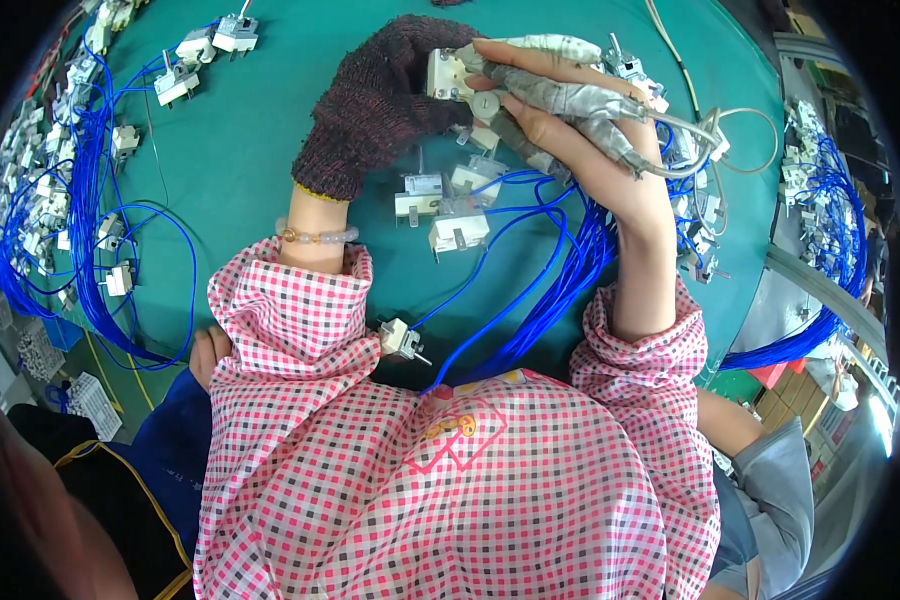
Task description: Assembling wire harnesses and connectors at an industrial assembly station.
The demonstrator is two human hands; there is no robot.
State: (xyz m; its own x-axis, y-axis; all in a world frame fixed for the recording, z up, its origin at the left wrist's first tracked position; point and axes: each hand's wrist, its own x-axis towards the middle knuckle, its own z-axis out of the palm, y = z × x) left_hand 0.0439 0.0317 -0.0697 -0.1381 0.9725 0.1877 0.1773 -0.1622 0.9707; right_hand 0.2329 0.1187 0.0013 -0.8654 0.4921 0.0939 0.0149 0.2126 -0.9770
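Observation:
My left hand (375, 110), in a dark knitted glove, is closed on a small white switch unit (448, 75) with a metal face. The fingers of my right hand (570, 110), several wrapped in pale tape, close on the unit's right side. A round pale piece (485, 105) shows by my right thumb; whether it belongs to the unit I cannot tell. Grey cords (685, 130) run beside my right hand. Below my hands, similar white units (457, 232) with metal shafts lie on the green tabletop (260, 80), with blue wires (560, 285) attached.
Left on the table is a long bundle of blue wires (88, 200) with many white units. Another blue bundle (855, 230) hangs at the far right. One unit (400, 340) lies at the near edge by my left sleeve. People sit close on both sides; a hand (208, 355) shows at left.

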